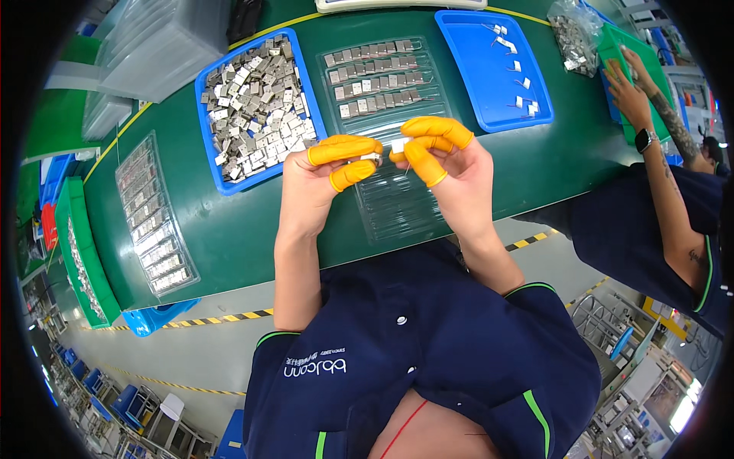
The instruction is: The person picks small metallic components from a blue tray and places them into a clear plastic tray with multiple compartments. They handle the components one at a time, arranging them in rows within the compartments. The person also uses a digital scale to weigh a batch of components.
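Yellow finger cots cover several fingertips of both my hands. My left hand [312, 183] is closed, pinching a small metal-shelled connector [372, 157] between thumb and fingers. My right hand [464, 170] pinches a small white connector piece [399, 145] with thin wires hanging from it. The two pieces face each other, a small gap apart. Below them lies a clear blister tray [390, 210]; its far part carries rows of metal connectors [376, 81] with thin wires, while the slots nearer me look bare.
Left of my hands, a blue tray [208, 145] is heaped with metal and white connectors. A blue tray [475, 57] at right holds several small white wired pieces. Farther left are another filled blister tray [157, 214] and a green bin [102, 287]. A co-worker's hands [631, 99] reach toward a green bin [623, 50].
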`<state>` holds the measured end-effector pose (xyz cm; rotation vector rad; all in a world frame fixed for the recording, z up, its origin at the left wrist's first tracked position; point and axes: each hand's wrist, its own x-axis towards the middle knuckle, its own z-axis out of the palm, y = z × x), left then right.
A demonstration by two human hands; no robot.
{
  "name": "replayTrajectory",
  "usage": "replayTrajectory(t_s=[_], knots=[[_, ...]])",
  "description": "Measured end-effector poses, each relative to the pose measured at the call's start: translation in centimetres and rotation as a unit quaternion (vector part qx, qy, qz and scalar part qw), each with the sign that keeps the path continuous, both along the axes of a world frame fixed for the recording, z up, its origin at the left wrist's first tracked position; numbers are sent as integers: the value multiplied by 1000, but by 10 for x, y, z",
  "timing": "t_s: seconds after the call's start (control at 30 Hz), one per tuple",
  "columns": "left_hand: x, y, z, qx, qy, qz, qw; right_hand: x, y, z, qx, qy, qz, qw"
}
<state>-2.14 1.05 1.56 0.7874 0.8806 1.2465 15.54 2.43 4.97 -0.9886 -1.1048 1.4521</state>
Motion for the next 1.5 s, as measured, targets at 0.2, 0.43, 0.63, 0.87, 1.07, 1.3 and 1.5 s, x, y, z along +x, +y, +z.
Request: replayTrajectory(t_s=[0.2,0.43,0.63,0.87,1.07,1.3,1.5], knots=[[3,-2,0,-21,-49,58,997,-8,-4,2,32,-59,32,997],[3,-8,-1,-16,-73,34,997,-3,-9,1,109,-132,21,985],[7,-12,6,-16,3,32,999,9,-6,5,9,-81,111,990],[10,-15,17,-44,-12,-49,998,26,2,-11,-67,-8,188,980],[15,-24,16,-42,-23,-91,995,24,-3,-12,-88,40,192,977],[21,-28,14,-13,29,-3,999,19,-4,-11,-17,-41,127,991],[37,-15,16,110,107,64,986,17,6,-22,184,-188,-28,964]])
